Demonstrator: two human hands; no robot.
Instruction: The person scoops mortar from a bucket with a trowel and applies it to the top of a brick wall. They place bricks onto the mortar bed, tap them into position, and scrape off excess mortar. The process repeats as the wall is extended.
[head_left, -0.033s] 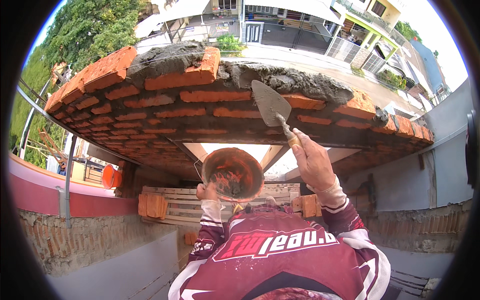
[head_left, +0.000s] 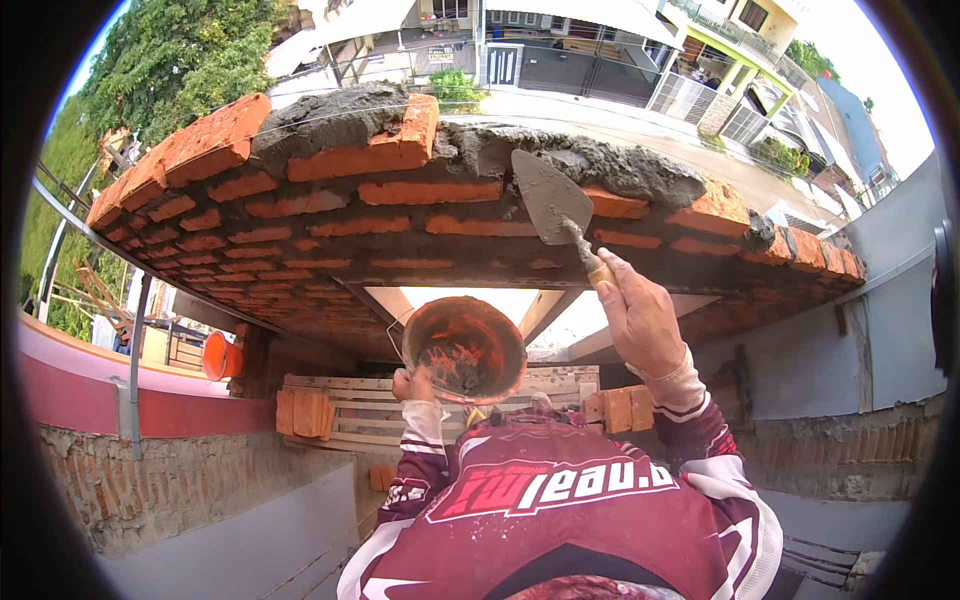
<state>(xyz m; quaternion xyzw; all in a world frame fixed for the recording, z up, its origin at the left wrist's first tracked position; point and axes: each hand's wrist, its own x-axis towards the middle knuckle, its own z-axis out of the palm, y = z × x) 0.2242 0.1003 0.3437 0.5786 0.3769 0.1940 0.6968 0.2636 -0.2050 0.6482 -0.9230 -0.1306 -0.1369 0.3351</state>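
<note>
My right hand (head_left: 642, 318) is closed round the wooden handle of a pointed trowel (head_left: 551, 196). Its blade is coated in grey mortar and overlaps the face of the brick wall (head_left: 380, 222), with the tip by the wall's top edge. Behind the tip lies a bed of wet mortar (head_left: 610, 166), rough and uneven along the top course. My left hand (head_left: 413, 384) grips the rim of an orange bucket (head_left: 512, 345), tilted so that its mouth shows. Inside, some grey mortar (head_left: 455, 372) sits at the bottom and smears the walls.
Wooden slats (head_left: 360, 405) lie below the bucket, with loose bricks (head_left: 305, 413) at their left and more bricks (head_left: 620, 409) at their right. A small orange bucket (head_left: 222, 355) hangs at the left near a metal pole (head_left: 138, 370). Grey walls (head_left: 810, 360) stand at the right.
My right hand and the trowel have shifted slightly to the right. The left hand and bucket stay practically where they were.
</note>
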